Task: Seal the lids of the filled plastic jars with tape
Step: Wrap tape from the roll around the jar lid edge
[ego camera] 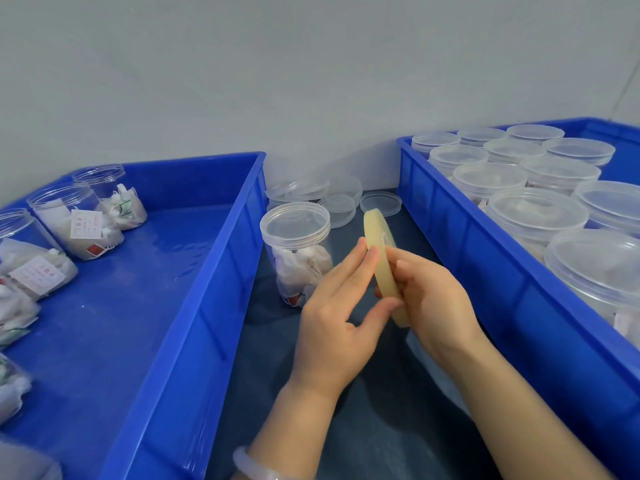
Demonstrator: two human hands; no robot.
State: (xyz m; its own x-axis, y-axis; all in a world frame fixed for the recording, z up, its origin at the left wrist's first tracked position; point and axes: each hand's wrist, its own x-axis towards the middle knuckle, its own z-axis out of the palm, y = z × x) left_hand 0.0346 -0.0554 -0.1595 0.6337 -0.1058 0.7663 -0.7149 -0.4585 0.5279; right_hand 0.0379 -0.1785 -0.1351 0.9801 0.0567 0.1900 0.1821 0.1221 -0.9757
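1. Both your hands hold the roll of tape [382,268] up on edge above the dark tabletop [363,410], in the gap between the two blue bins.
2. Your left hand [341,313] pinches the roll: the fingers lie along its left face up to the rim, and the thumb presses against the lower rim.
3. Your right hand [433,299] grips the roll from the other side, with its fingers curled against the right face. I cannot tell whether a loose end of tape has been lifted.
4. The jar [301,268] stands upright on the tabletop just beyond your left hand, close to the wall of the left bin [221,271]. It is filled with white packets, and its clear lid [294,221] is on. The roll is not touching it.
5. Several loose lids [346,202] lie behind the jar, near the wall.
6. The left bin holds filled open jars [69,220] with no lids, set along its far left side.
7. The right bin [485,254] is packed with upright lidded jars [533,216].
8. A pale bracelet [256,469] sits on your left wrist at the bottom edge of the view.
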